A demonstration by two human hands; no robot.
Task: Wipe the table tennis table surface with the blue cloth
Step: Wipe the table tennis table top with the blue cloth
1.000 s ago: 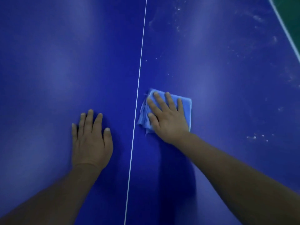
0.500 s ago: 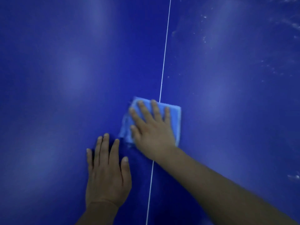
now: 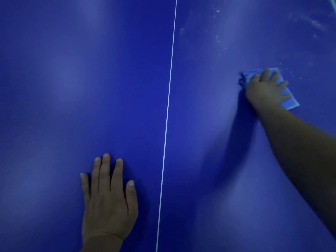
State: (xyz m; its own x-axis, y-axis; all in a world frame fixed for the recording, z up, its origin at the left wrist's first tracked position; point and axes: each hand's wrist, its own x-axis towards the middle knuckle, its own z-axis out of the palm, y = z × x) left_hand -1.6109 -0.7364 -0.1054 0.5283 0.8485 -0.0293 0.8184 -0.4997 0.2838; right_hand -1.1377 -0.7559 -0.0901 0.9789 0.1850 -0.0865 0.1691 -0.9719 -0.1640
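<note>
A: What does the surface look like?

B: The table tennis table (image 3: pixel 72 88) is deep blue and fills almost the whole view. A thin white centre line (image 3: pixel 168 106) runs from top to bottom and divides it. Soft pale reflections of light lie on both halves.

A: Is it clean?

B: The left half looks smooth. On the right half, toward the top, there are small white specks and faint smears (image 3: pixel 217 36), some near the cloth.

A: Where is the blue cloth?

B: The blue cloth (image 3: pixel 288 100) lies on the right half, well apart from the line, folded and lighter than the table.

A: And the hands?

B: The right hand (image 3: pixel 263 90) presses flat on the cloth with its fingers spread and fairly straight, covering most of it. The left hand (image 3: pixel 107 200) rests palm down on the bare table, just left of the line, fingers straight, holding nothing. The two hands are well apart.

A: Can you see the room?

B: Only a thin pale strip (image 3: pixel 333 1) at the top right corner; what it is, I cannot tell.
</note>
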